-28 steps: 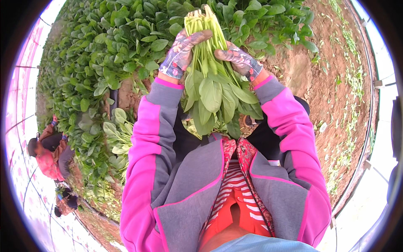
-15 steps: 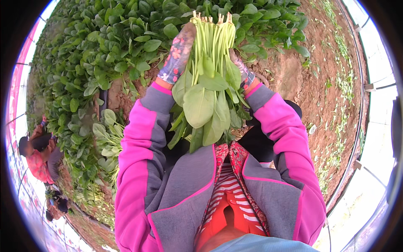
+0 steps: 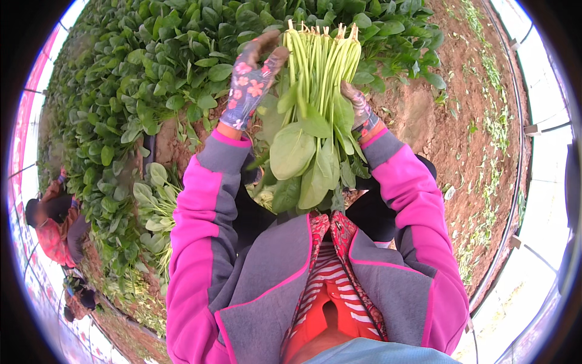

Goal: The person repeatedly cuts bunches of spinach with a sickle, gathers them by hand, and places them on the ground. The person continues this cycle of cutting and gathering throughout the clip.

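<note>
Left hand (image 3: 249, 84): open, beside the stems (image 3: 312, 67).
Right hand (image 3: 360, 109): grasping leafy bunch (image 3: 315, 126) (fingers hidden), apparently to steady its side.

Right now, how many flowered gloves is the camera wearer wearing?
2: the left glove, on an open hand just left of the bunch, and the right glove, at its right edge, fingers partly hidden behind it.

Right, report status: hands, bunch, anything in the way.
Left hand open beside the leafy bunch. Right hand holding it, stems pointing away. Growing plants beyond; no obstruction visible.
</note>
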Tool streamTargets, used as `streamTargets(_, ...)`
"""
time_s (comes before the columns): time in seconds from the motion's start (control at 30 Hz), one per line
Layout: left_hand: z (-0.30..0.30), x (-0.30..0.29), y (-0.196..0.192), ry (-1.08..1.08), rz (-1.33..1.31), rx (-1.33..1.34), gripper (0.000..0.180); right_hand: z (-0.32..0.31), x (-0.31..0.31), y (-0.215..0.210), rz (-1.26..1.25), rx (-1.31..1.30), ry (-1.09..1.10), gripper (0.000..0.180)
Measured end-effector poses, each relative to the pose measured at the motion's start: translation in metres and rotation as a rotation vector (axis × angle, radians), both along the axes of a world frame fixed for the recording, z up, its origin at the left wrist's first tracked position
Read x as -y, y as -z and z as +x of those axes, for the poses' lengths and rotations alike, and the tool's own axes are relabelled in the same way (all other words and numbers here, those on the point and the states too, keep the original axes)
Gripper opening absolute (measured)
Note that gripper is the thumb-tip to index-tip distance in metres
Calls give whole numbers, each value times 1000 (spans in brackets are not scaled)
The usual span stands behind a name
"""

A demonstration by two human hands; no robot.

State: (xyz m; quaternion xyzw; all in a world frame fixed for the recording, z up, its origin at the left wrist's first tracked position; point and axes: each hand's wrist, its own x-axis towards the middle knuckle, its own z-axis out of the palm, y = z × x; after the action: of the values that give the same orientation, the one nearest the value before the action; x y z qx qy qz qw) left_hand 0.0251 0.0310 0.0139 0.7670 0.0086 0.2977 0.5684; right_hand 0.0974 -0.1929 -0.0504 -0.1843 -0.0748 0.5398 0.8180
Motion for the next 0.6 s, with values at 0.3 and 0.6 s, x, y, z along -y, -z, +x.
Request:
streamTargets(0.3,-8,22,-16,134,-271,-110,57,-1,8,-9,-262,175,57,47)
streamTargets(0.6,-13,19,-24,334,-362,-110,54,1,22,1,136,-103,-74,58)
